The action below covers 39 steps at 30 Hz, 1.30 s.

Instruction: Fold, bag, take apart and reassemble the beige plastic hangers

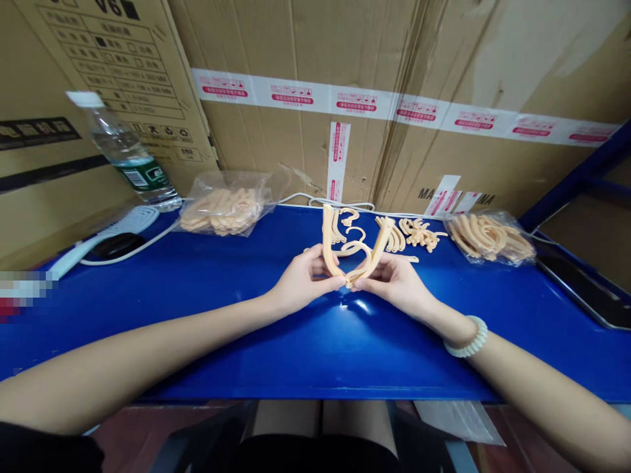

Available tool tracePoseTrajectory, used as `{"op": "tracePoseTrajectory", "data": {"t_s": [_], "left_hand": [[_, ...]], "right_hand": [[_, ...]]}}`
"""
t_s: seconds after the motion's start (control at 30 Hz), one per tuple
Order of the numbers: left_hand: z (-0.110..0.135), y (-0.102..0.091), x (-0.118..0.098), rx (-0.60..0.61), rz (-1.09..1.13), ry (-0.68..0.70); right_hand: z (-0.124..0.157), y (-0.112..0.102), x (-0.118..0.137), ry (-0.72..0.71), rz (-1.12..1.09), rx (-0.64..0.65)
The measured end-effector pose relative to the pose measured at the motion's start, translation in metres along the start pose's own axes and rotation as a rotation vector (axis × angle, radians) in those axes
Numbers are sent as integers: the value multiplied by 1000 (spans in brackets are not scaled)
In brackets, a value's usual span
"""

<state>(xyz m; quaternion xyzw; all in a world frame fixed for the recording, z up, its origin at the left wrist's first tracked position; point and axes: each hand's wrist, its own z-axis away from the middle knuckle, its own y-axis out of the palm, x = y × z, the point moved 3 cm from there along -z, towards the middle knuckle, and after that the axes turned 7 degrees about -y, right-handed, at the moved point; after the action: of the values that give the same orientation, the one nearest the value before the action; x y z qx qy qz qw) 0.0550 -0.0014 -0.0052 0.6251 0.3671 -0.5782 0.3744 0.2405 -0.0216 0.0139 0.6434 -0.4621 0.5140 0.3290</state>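
Note:
A peach-coloured plastic folding hanger [328, 240] is held up above the blue table, its two arms bent upward in a V and a curved hook between them. My left hand [304, 279] grips the left arm near the joint. On the other arm my right hand [401, 287] is closed, thumb close to the same joint. Just behind lie loose hanger hooks [355, 233], curved hanger arms [396, 238] and a pile of small connector pieces [419, 233]. Part of the hanger is covered by my fingers.
Clear bags of hanger parts lie at left [221, 209] and right [490, 238]. A water bottle [140, 172], a pale-handled brush-like item [118, 222] and a dark round object [118, 246] are far left. A phone [586, 289] lies right. Cardboard boxes [296, 39] stand behind.

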Motion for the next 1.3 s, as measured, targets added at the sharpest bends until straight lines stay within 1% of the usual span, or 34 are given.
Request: {"op": "tracePoseTrajectory", "data": {"t_s": [0.07,0.27,0.47,0.67,0.77,0.87,0.97,1.07,1.17,1.3], "left_hand": [[0,-1,1,-13,13,4],[0,-1,-1,-42,14,34],[0,-1,-1,-73,40,36],[0,-3,-2,-96,96,-16],[-2,-8,-5,-137,165,-63],[-5,-16,-11,-173,264,-85],[-9,-29,-21,-196,336,-66],[-13,-43,-31,-233,352,-40],[-17,-55,-36,-273,368,-39],[-23,-64,-34,-283,380,-40]], "right_hand": [[0,2,-2,3,-16,-11],[0,5,-2,-2,-5,-101],[-1,3,-3,42,-14,-187],[-2,-1,-4,93,-38,-235],[-4,-14,1,100,-37,-276],[-8,-35,12,62,-3,-287],[-13,-55,24,31,62,-243],[-16,-70,32,8,60,-264],[-17,-81,38,-16,28,-265],[-16,-99,44,40,90,-234]]}}
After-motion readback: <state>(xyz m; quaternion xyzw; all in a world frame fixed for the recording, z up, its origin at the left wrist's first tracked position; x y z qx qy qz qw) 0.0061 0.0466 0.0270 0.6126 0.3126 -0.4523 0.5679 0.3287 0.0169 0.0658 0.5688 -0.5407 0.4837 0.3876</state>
